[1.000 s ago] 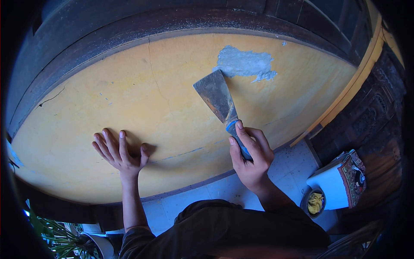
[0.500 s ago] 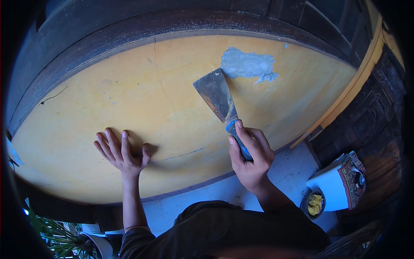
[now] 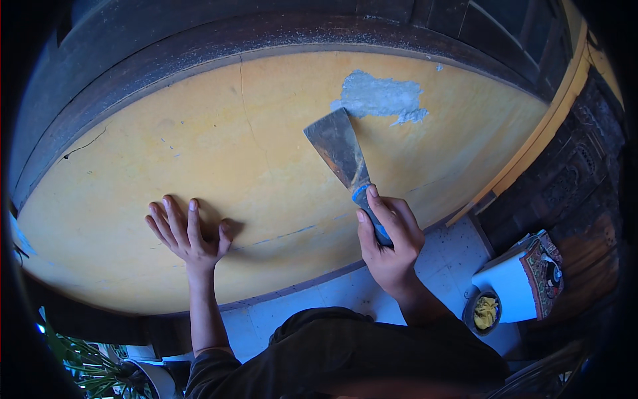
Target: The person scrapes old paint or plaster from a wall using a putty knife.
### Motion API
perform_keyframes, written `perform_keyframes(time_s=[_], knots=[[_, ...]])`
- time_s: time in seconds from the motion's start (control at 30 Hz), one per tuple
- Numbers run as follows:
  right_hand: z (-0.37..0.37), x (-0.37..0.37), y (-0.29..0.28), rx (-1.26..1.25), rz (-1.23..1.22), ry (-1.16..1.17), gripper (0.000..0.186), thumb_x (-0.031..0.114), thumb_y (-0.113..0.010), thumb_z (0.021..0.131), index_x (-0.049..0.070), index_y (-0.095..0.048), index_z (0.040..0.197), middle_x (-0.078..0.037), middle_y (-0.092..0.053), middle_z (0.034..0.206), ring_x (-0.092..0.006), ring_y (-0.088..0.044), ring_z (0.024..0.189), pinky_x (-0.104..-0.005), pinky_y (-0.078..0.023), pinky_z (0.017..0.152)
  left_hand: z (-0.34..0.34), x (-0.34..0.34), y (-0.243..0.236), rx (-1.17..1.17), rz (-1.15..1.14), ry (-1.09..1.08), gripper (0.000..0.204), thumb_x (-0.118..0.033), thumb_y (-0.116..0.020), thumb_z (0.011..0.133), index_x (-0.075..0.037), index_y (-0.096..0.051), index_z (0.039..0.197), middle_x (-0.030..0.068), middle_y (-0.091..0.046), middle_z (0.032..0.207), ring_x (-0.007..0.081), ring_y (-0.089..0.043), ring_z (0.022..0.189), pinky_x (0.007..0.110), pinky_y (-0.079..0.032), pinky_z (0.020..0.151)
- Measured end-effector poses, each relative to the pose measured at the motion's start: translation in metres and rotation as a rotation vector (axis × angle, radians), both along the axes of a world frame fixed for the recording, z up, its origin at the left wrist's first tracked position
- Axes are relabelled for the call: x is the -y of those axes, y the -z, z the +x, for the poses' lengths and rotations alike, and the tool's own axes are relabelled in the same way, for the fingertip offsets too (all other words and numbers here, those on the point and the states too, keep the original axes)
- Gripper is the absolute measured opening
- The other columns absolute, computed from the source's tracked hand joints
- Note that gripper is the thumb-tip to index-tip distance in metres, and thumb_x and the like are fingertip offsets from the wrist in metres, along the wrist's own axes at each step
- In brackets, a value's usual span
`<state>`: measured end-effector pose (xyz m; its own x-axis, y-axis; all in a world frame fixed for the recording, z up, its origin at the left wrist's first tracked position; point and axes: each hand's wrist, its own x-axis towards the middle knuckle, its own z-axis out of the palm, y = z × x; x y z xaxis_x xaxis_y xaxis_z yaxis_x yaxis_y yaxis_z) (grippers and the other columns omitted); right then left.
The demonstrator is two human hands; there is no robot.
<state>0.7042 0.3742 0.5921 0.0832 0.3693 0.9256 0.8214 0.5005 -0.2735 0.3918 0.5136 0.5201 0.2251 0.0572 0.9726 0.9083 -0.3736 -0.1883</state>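
Note:
My right hand (image 3: pixel 393 243) is wrapped round the dark and blue handle of a putty knife (image 3: pixel 339 147). Its wide, rust-stained metal blade points up and to the left. One blade corner meets the lower left edge of a bare grey patch (image 3: pixel 382 98), where paint is gone from the yellow wall (image 3: pixel 279 179). Against the wall, further left and lower, rests my left hand (image 3: pixel 189 233) with its fingers spread, holding nothing.
Dark wooden trim (image 3: pixel 266 33) runs above the wall. At lower right, a bucket (image 3: pixel 484 312) with yellow pieces stands beside a white box-like thing (image 3: pixel 510 282) with a patterned cloth. A potted plant (image 3: pixel 100 369) is at lower left. Thin cracks mark the wall.
The grey patch has grown slightly at its lower left edge. The putty knife and my right hand have shifted a little right. My left hand stays in place.

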Motion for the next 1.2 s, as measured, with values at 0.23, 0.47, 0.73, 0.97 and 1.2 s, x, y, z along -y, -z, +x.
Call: perform_keyframes(time_s=[0.23, 0.47, 0.73, 0.97, 1.2], knots=[[-0.003, -0.004, -0.007, -0.022, 0.024, -0.001, 0.051, -0.005, -0.080, 0.086, 0.004, -0.072, 0.135, -0.013, -0.069, 0.094, -0.0215, -0.071, 0.070, -0.0340, -0.056, 0.057, 0.004, 0.000, -0.001, -0.017, -0.013, 0.006, 0.072, -0.053, -0.058, 0.099, -0.011, -0.049, 0.157, 0.0288, -0.037, 0.166, 0.0536, -0.029, 0.155, 0.071, -0.021, 0.124], [0.000, -0.005, -0.007, 0.011, 0.050, 0.016, 0.052, -0.005, -0.081, 0.086, 0.004, -0.071, 0.136, -0.014, -0.070, 0.094, -0.0219, -0.071, 0.070, -0.0335, -0.057, 0.058, 0.004, 0.001, -0.002, -0.019, 0.004, 0.009, 0.071, -0.052, -0.059, 0.099, -0.011, -0.049, 0.156, 0.0284, -0.038, 0.165, 0.0531, -0.031, 0.155, 0.070, -0.022, 0.124], [0.005, -0.001, -0.005, 0.025, 0.022, 0.008, 0.052, -0.005, -0.080, 0.086, 0.003, -0.071, 0.136, -0.014, -0.070, 0.094, -0.0223, -0.072, 0.071, -0.0336, -0.057, 0.059, 0.005, 0.000, -0.002, -0.007, 0.007, 0.011, 0.070, -0.051, -0.059, 0.099, -0.011, -0.050, 0.155, 0.0285, -0.039, 0.165, 0.0536, -0.031, 0.154, 0.071, -0.022, 0.124], [0.005, -0.002, -0.006, 0.022, 0.034, 0.006, 0.053, -0.006, -0.081, 0.085, 0.004, -0.072, 0.136, -0.014, -0.070, 0.093, -0.0221, -0.072, 0.072, -0.0340, -0.057, 0.060, 0.003, -0.001, -0.001, -0.003, 0.011, -0.006, 0.070, -0.053, -0.058, 0.099, -0.012, -0.050, 0.155, 0.0285, -0.041, 0.164, 0.0547, -0.032, 0.153, 0.072, -0.023, 0.123], [0.005, -0.008, -0.010, 0.024, 0.048, -0.004, 0.052, -0.005, -0.081, 0.085, 0.004, -0.072, 0.135, -0.013, -0.070, 0.093, -0.0224, -0.073, 0.073, -0.0349, -0.058, 0.059, 0.006, -0.001, 0.000, -0.010, 0.005, -0.002, 0.070, -0.051, -0.059, 0.099, -0.011, -0.049, 0.156, 0.0289, -0.039, 0.165, 0.0536, -0.031, 0.154, 0.071, -0.023, 0.124]])
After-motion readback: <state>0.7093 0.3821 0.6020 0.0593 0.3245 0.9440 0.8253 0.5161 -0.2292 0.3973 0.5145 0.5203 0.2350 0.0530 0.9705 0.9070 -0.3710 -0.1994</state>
